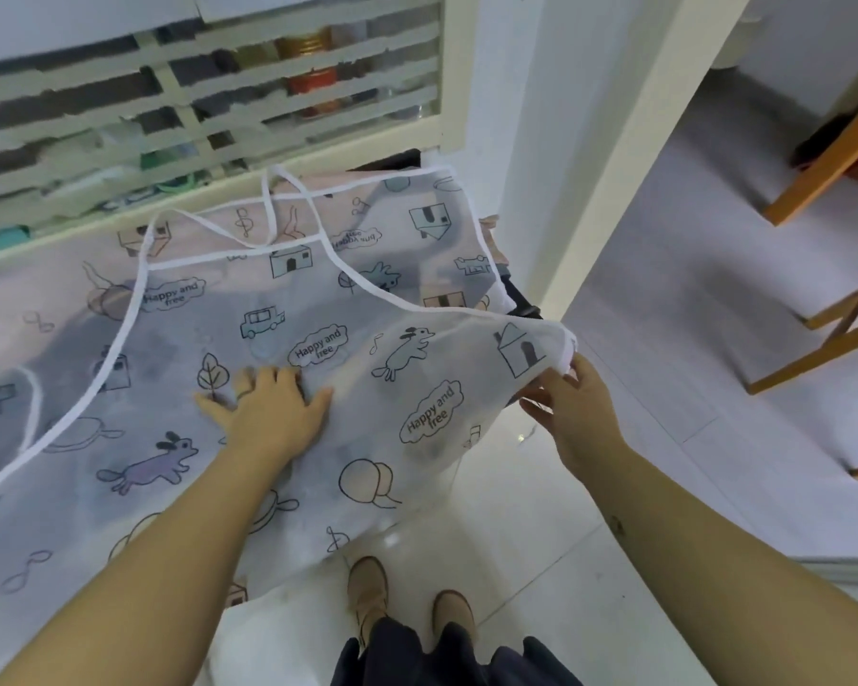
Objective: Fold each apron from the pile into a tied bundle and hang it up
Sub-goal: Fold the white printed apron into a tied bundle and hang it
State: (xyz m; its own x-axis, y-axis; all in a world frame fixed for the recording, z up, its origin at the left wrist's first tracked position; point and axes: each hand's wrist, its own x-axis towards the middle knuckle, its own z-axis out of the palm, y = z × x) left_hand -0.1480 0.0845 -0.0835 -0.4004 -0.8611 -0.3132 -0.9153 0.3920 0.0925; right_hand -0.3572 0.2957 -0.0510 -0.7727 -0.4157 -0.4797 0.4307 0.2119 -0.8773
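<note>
At the bottom edge, two tan boots (367, 591) and a dark garment (442, 656) are seen above a glossy white tiled floor (516, 537). Both bare forearms are stretched forward from there.

The left hand (268, 403) is laid flat on a thin, translucent white apron printed with cartoon dogs, houses, trees and "Happy and free" clouds (318, 309). Its fingers are spread and straight, so the cloth is pressed down and not gripped. The right hand (573, 408) is held off to the side, and the apron's near right corner is pinched between its curled fingers and thumb and kept raised above the floor.

The apron is spread out in front of the person over a raised surface, which is hidden by the cloth. Its near edge hangs down toward the boots. More printed cloth shows through beneath it. White binding tape (135, 299) is run along its curved side edge, and a looped white strap (268, 210) is laid across the far end. A dark object (521, 299) can be made out under the right edge, but cannot be identified.

Just beyond the apron, a cream slatted grille (219, 91) is set, with red and gold tins (313, 66) visible behind its slats. A white door frame (615, 141) stands to the right, and orange-brown wooden furniture legs (838, 156) are seen past it.
</note>
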